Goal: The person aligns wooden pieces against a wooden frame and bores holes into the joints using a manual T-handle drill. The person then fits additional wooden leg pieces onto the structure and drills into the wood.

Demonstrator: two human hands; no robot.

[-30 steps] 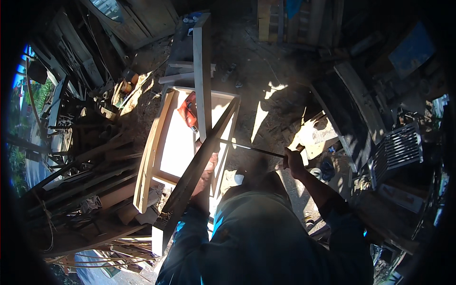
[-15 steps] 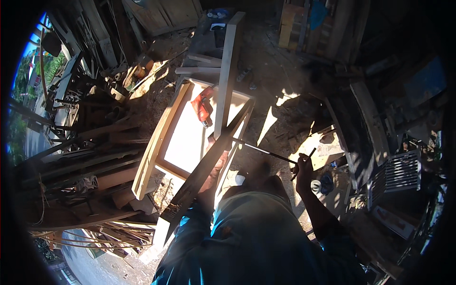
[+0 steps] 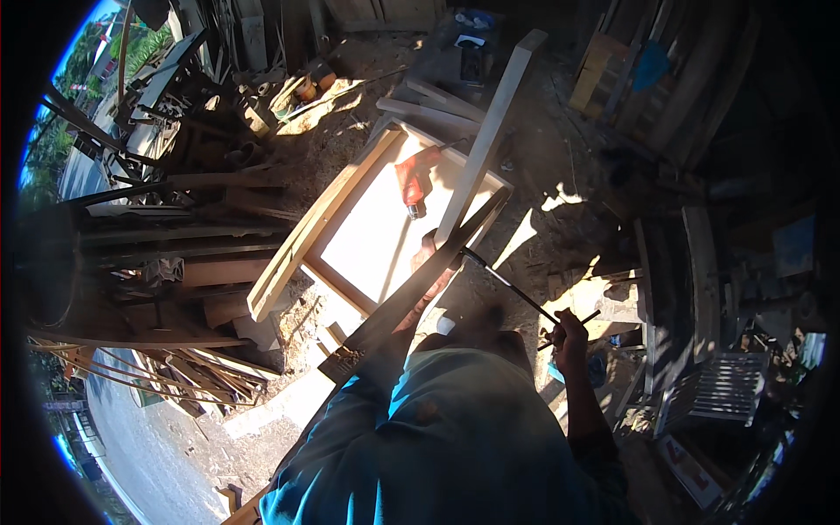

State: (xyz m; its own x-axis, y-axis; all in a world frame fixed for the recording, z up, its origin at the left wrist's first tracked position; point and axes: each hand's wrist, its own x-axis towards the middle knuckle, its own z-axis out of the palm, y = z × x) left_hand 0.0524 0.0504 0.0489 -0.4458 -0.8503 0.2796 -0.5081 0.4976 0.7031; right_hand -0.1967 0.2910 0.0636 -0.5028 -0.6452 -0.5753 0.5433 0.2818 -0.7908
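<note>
My right hand [image 3: 570,341] is closed round the crossbar end of a thin dark rod [image 3: 512,287] shaped like a T. At its other end the rod meets the joint of two timbers. One is a long pale beam [image 3: 490,131] pointing away from me; the other, a dark board [image 3: 407,293], slants down toward my left side. My left hand [image 3: 423,254] wraps round the timbers at that joint, its fingers partly hidden by the wood. Beneath is a shallow wooden frame [image 3: 328,223] with a bright white panel, on which a red power drill [image 3: 411,179] lies.
Stacked timber and offcuts [image 3: 192,254] crowd the left. A slatted pale wooden piece [image 3: 731,385] and long boards [image 3: 700,280] stand at the right. Behind the frame is a dark bench [image 3: 472,57] with small items. Loose planks [image 3: 429,114] lie between bench and frame.
My view has turned, so the timbers, frame and rod appear tilted more to the right. Both hands keep their holds; the crossbar lies at a flatter slant in the picture.
</note>
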